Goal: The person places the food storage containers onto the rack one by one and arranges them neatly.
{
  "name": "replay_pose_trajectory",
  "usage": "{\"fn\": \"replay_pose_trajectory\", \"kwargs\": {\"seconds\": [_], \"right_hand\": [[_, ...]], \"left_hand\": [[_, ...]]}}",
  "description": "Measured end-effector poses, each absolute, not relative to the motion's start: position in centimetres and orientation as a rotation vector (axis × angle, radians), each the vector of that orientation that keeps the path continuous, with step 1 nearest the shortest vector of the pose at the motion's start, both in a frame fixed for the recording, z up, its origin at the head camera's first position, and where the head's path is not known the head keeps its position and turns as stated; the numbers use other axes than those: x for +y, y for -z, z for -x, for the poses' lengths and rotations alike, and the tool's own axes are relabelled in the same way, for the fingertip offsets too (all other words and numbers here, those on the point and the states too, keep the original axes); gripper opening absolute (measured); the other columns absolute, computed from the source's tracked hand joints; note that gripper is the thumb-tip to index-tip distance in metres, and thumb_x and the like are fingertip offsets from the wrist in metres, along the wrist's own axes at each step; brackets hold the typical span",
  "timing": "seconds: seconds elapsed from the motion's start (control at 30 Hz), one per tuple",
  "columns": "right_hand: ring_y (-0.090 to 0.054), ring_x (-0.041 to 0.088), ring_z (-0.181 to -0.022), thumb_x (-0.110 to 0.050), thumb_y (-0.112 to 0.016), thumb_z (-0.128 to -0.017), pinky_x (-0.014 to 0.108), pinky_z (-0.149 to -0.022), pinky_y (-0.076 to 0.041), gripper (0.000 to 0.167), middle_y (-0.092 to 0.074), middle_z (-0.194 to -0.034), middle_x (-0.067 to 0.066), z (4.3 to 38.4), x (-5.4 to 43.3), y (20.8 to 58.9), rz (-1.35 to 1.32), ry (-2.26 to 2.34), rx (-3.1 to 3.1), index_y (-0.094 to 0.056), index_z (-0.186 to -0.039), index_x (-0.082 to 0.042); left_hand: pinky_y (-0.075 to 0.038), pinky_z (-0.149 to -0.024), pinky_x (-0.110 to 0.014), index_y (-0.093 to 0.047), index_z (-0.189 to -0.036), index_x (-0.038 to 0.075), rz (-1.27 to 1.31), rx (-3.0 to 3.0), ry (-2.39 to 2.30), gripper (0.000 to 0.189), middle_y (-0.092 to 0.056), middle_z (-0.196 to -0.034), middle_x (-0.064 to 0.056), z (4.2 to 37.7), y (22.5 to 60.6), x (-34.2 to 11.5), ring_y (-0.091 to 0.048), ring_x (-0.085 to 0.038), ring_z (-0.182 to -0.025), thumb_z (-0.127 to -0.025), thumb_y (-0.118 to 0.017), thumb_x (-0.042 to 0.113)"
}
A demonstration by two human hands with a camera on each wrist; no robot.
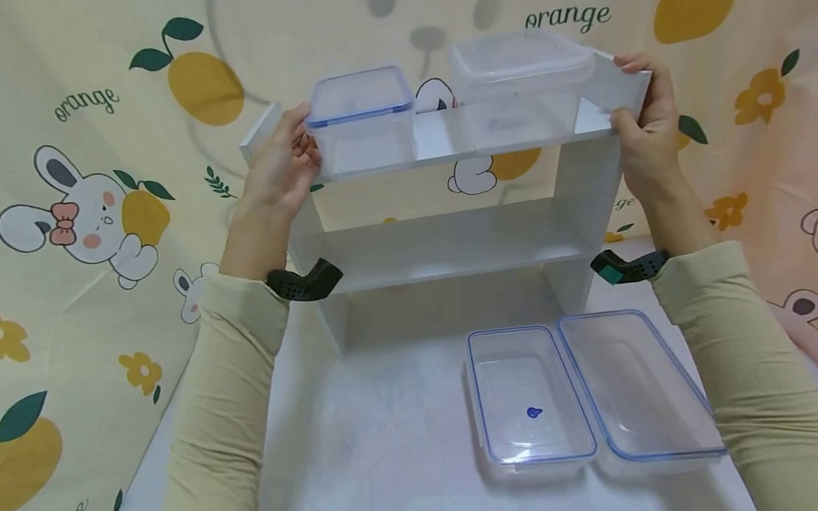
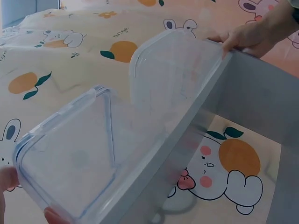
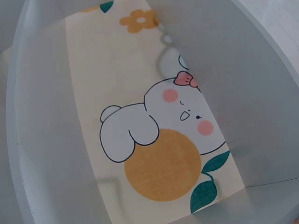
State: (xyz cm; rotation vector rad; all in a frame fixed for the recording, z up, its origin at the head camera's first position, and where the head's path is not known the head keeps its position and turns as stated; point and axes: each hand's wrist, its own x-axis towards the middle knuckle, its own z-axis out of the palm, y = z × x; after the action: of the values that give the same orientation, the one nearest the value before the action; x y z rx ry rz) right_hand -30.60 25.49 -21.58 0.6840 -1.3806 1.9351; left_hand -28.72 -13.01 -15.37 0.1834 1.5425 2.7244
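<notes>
A white shelf unit (image 1: 452, 244) stands upright, with two clear food containers side by side on its top board. My left hand (image 1: 287, 156) is at the left end and holds the food container with a blue-rimmed lid (image 1: 363, 125). In the left wrist view, fingertips (image 2: 56, 217) touch this container's near corner. To its right sits a larger food container with a clear lid (image 1: 522, 91). My right hand (image 1: 648, 117) grips the shelf unit's right end panel, thumb on the front edge and fingers over the top. The right wrist view shows only the shelf's inside, without the hand.
Two flat clear food containers with blue rims, a smaller one (image 1: 530, 391) and a wider one (image 1: 643, 385), lie on the white table (image 1: 368, 454) in front of the shelf's right side. A printed cloth (image 1: 135, 377) with rabbits and oranges hangs behind.
</notes>
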Motion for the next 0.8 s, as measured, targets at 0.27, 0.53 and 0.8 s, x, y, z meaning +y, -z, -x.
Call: {"fn": "replay_pose_trajectory", "kwargs": {"seconds": [0.27, 0.53, 0.8], "right_hand": [[-0.039, 0.023, -0.126, 0.02, -0.038, -0.084, 0.038, -0.123, -0.026, 0.047, -0.047, -0.133, 0.004, 30.6, 25.6, 21.6, -0.682, -1.941, -1.4, -0.051, -0.116, -0.012], [-0.039, 0.022, -0.128, 0.02, -0.039, -0.085, 0.037, -0.123, -0.028, 0.046, -0.047, -0.133, 0.003, 30.5, 25.4, 21.4, -0.675, -1.943, -1.402, -0.051, -0.115, -0.013], [-0.035, 0.023, -0.133, 0.017, -0.038, -0.082, 0.038, -0.125, -0.021, 0.045, -0.045, -0.136, -0.001, 30.6, 25.7, 21.3, -0.659, -1.809, -1.528, -0.047, -0.114, -0.013]], "left_hand": [[-0.033, -0.061, -0.013, -0.056, -0.087, 0.006, -0.091, 1.551, -2.788, 0.014, -0.04, -0.086, 0.001, 29.0, 15.2, -12.6, -0.036, -0.007, -0.077, -0.094, -0.06, 0.018], [-0.039, -0.066, -0.013, -0.054, -0.089, 0.006, -0.044, 1.668, -2.815, 0.018, -0.045, -0.086, -0.001, 28.4, 15.1, -12.2, -0.041, -0.01, -0.08, -0.098, -0.054, 0.021], [-0.046, -0.09, -0.018, -0.052, -0.099, 0.007, -0.055, 1.78, -2.79, 0.017, -0.048, -0.098, -0.003, 26.9, 15.5, -12.5, -0.049, -0.013, -0.095, -0.102, -0.044, 0.021]]}}
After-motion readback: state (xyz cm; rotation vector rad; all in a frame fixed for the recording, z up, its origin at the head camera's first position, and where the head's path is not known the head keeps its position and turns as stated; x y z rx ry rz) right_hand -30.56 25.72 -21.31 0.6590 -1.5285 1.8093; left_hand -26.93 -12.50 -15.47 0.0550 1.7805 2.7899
